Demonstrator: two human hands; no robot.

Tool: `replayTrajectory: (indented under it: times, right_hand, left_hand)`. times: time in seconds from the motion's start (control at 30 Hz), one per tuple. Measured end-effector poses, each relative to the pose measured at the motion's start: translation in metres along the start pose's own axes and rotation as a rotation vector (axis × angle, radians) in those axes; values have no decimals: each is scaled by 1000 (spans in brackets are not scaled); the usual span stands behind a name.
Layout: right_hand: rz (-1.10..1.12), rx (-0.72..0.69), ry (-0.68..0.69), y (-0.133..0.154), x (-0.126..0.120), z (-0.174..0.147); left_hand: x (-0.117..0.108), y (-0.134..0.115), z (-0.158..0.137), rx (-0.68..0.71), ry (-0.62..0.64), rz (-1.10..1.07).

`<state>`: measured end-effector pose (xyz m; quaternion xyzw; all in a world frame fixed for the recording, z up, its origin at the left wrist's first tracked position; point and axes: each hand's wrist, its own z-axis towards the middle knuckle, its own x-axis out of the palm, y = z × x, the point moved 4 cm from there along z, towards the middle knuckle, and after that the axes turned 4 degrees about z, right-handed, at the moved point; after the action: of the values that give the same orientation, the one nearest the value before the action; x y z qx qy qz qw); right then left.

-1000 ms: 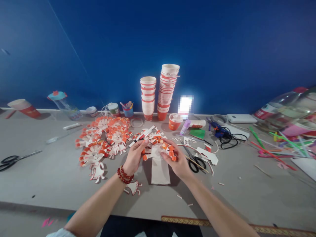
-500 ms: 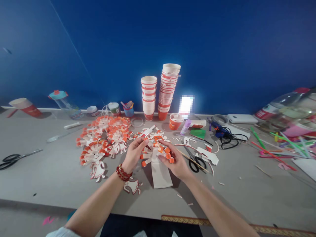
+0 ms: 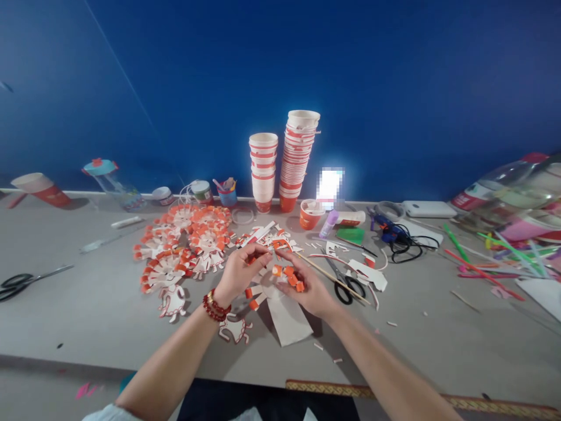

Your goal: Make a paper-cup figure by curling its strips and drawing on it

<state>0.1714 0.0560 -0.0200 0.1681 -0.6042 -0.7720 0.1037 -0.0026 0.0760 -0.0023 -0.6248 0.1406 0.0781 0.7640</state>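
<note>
Between my hands is a cut-open paper cup, with orange-tipped strips fanned around its round base and a wide white flap hanging toward me. My left hand is closed, thumb and fingers pinching at the far-left strips; the exact strip is hidden. My right hand grips the right side, its fingers behind several curled orange tips. A small white dress-shaped cutout with a red outline lies below my left wrist. Left of my hands is a pile of finished-looking paper figures with orange curled manes.
Two tall stacks of paper cups stand by the blue wall. Black-handled scissors and a wooden stick lie right of my hands. Farther right are a glue gun and plastic bottles. Other scissors lie far left.
The cut cup has turned slightly, its white flap swinging to the right and toward me. My left fingers have shifted a little right along the strips, closer to my right hand.
</note>
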Motion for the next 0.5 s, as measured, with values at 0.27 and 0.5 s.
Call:
replayTrajectory:
  times: [0.27, 0.5]
  right_hand:
    - [111, 46, -15, -3, -2, 1]
    - [596, 232, -302, -14, -5, 2]
  left_hand:
    - [1, 3, 0, -112, -13, -165]
    - [18, 1, -10, -133, 154, -644]
